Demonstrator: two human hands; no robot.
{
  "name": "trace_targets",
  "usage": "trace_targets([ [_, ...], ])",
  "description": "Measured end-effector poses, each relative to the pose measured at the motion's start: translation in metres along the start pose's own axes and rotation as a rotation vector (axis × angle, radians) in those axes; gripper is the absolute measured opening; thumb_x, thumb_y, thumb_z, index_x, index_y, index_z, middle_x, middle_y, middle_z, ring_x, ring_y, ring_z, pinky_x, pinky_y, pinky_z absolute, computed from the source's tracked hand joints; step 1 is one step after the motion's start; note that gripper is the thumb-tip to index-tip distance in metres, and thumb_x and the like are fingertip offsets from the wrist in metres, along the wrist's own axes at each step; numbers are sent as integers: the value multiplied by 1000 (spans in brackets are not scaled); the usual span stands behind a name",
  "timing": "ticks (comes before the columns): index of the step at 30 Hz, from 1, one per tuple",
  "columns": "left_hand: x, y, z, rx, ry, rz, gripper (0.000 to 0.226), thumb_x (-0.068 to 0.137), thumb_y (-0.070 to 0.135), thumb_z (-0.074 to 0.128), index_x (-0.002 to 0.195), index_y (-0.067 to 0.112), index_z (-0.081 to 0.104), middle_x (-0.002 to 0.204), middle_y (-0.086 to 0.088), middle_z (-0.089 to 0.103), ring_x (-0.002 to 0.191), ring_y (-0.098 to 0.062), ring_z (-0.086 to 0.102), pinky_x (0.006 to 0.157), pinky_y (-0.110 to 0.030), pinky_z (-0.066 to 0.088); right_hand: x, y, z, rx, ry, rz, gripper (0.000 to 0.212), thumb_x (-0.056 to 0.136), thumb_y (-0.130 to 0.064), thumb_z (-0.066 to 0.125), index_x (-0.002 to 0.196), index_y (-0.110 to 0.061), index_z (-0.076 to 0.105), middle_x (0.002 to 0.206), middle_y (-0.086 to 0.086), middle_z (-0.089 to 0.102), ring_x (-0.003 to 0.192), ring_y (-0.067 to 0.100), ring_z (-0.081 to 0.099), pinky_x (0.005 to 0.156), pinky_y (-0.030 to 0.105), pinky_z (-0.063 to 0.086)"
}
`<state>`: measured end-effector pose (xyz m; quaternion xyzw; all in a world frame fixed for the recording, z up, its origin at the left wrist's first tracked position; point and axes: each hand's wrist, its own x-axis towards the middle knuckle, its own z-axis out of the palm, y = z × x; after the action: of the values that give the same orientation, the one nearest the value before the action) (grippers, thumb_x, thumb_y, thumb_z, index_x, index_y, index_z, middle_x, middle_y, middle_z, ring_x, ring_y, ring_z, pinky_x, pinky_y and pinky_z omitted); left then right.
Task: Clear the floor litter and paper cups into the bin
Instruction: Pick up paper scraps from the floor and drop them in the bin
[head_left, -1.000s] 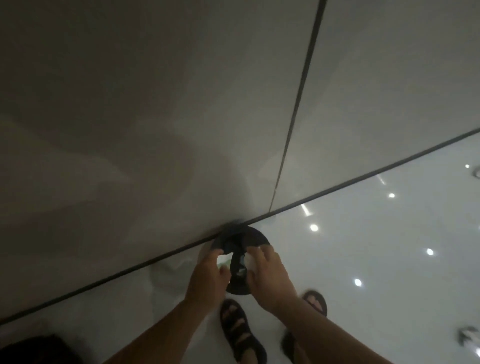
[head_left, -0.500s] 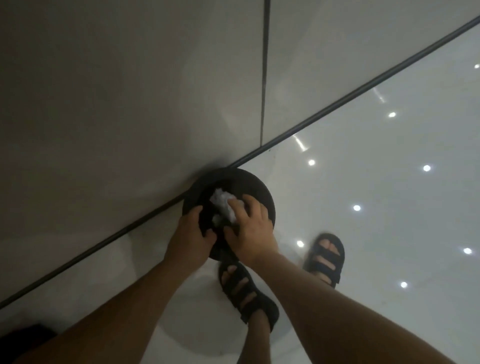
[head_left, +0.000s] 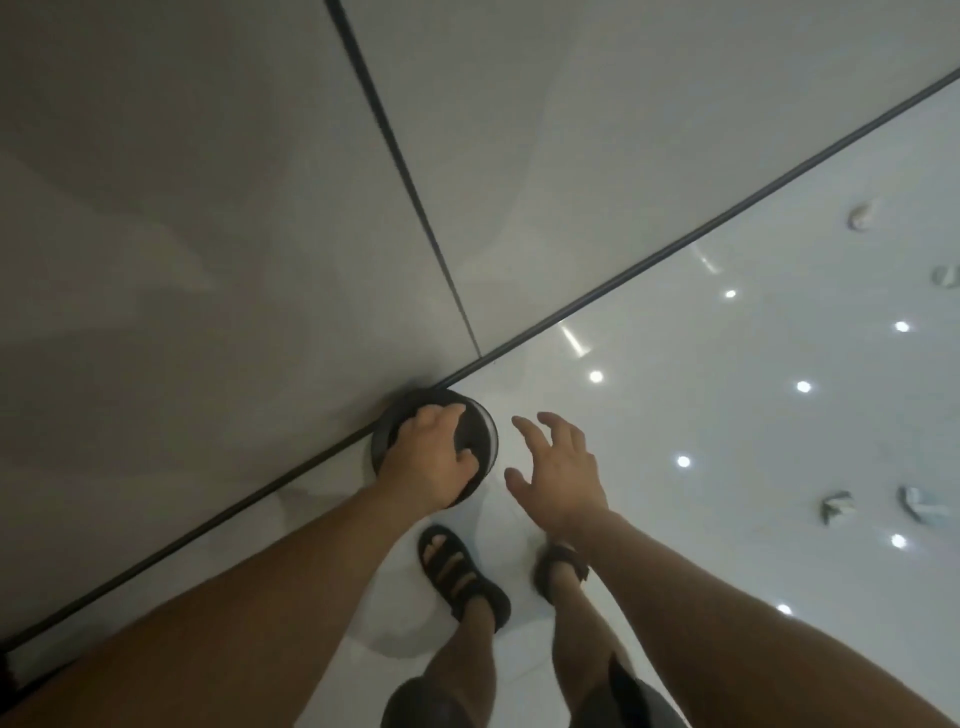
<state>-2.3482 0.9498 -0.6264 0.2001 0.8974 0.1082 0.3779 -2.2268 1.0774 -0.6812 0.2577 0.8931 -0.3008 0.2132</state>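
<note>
A round black bin (head_left: 480, 423) stands on the glossy white floor against the wall. My left hand (head_left: 426, 457) lies over its top, fingers and thumb curled round the dark lid, hiding the opening. My right hand (head_left: 558, 467) hovers just right of the bin, fingers spread, holding nothing. Several pieces of pale litter lie on the floor at the right: one crumpled piece (head_left: 836, 506) beside another piece (head_left: 917, 501), and two farther off (head_left: 862, 215) (head_left: 945, 275). Whether any is a paper cup I cannot tell.
The grey wall (head_left: 208, 208) with a dark vertical seam (head_left: 410, 187) fills the left and top. A dark skirting line (head_left: 675, 249) marks where it meets the floor. My sandalled feet (head_left: 457, 566) stand right behind the bin. Ceiling lights reflect off the floor (head_left: 727, 415).
The white crumpled paper my right hand held over the bin is gone from view. That hand has come away to the right, empty and spread. My left hand now covers the bin's top.
</note>
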Motion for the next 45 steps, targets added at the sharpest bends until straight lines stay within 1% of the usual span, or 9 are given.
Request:
trace_targets([
  [3, -32, 46, -21, 54, -27, 47, 63, 91, 34, 53, 147, 22, 28, 149, -4, 29, 135, -24, 31, 107, -40, 37, -38, 2, -58, -15, 47, 20, 69, 89, -54, 51, 149, -36, 23, 156, 3, 21, 142, 27, 19, 107, 47, 37],
  [6, -61, 90, -37, 90, -53, 86, 63, 90, 38, 51, 147, 26, 26, 152, 0, 25, 137, -24, 28, 107, -44, 36, -78, 5, -107, -29, 59, 51, 70, 89, -51, 51, 150, -35, 23, 156, 4, 21, 143, 27, 17, 106, 47, 38],
  [9, -91, 136, -55, 119, -64, 201, 65, 90, 39, 49, 148, 25, 25, 153, -3, 24, 136, -26, 27, 108, -44, 34, -127, 8, -152, -37, 102, 129, 70, 89, -50, 51, 150, -34, 22, 156, 4, 20, 143, 27, 17, 105, 47, 38],
  [13, -126, 190, -77, 188, -62, 369, 66, 90, 40, 49, 148, 25, 24, 152, -4, 26, 137, -27, 25, 108, -42, 33, -190, 11, -192, -26, 164, 220, 69, 89, -49, 53, 150, -34, 23, 155, 3, 21, 142, 25, 18, 104, 47, 38],
  [19, -172, 253, -84, 299, -110, 526, 67, 90, 43, 50, 149, 25, 23, 151, -5, 26, 137, -27, 25, 108, -42, 32, -261, 31, -229, 31, 322, 337, 68, 90, -51, 52, 150, -34, 24, 155, 1, 21, 142, 25, 18, 105, 47, 37],
  [25, -212, 327, -56, 430, -155, 656, 66, 89, 41, 50, 148, 26, 24, 150, -4, 28, 136, -26, 28, 107, -41, 35, -325, 81, -242, 117, 442, 459, 69, 89, -49, 54, 149, -33, 25, 155, 1, 21, 141, 25, 21, 104, 45, 38],
  [31, -251, 433, -4, 505, -184, 777, 67, 89, 41, 51, 149, 26, 23, 150, -4, 27, 136, -26, 27, 107, -42, 35, -395, 171, -256, 204, 502, 591, 70, 89, -48, 54, 150, -33, 23, 155, 0, 19, 141, 25, 20, 104, 44, 37],
  [36, -275, 515, 42, 565, -175, 852, 67, 89, 40, 51, 148, 25, 25, 148, -7, 30, 135, -28, 29, 106, -42, 37, -446, 245, -280, 202, 556, 664, 71, 88, -47, 54, 150, -31, 23, 155, 2, 19, 140, 26, 21, 103, 44, 39],
  [45, -273, 612, 97, 581, -213, 882, 67, 89, 42, 51, 148, 25, 25, 150, -6, 29, 137, -27, 27, 108, -42, 35, -471, 342, -320, 194, 510, 719, 70, 89, -46, 53, 150, -31, 22, 155, 2, 18, 140, 27, 20, 105, 47, 37],
])
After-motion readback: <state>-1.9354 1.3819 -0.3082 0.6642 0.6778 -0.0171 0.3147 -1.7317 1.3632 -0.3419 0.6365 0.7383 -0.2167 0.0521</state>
